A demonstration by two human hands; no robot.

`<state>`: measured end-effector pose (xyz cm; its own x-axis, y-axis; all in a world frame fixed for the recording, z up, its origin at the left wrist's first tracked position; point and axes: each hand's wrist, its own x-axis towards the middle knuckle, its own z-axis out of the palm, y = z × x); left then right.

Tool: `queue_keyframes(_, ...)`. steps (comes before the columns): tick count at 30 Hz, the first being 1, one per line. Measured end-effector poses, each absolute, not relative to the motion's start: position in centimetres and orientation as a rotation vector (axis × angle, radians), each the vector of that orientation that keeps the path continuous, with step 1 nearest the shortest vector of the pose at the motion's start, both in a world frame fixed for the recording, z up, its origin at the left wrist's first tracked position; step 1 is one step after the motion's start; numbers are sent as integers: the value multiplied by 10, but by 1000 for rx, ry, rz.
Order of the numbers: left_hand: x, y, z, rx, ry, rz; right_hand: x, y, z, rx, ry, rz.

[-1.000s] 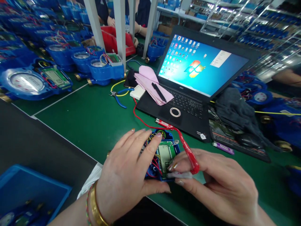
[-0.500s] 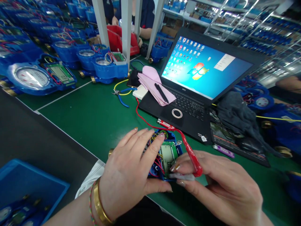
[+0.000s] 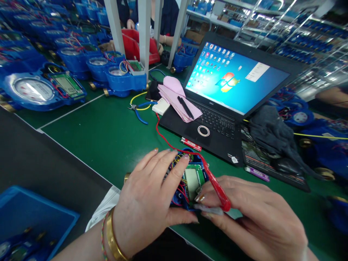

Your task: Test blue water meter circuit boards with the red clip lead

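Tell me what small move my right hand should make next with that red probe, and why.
Probably ease the red probe tip down onto the green circuit board. The right hand pinches it just over the board's edge, while the left hand steadies the blue meter housing.

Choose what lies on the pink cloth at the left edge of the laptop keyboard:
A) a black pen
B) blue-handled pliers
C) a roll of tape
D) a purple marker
A: a black pen lies across the pink cloth on the laptop; the blue-handled pliers lie apart on the green mat.
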<state>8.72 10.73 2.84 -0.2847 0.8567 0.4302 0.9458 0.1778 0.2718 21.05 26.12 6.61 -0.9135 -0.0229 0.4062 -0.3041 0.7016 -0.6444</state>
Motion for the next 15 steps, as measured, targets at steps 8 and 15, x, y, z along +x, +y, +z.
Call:
queue_keyframes(8, 87, 107, 29, -1781, -2240, -767, 215, 259, 64, 316, -2615, 958)
queue_keyframes(15, 86, 109, 28, -1736, -2238, -796, 210, 257, 57, 344, -2568, 884)
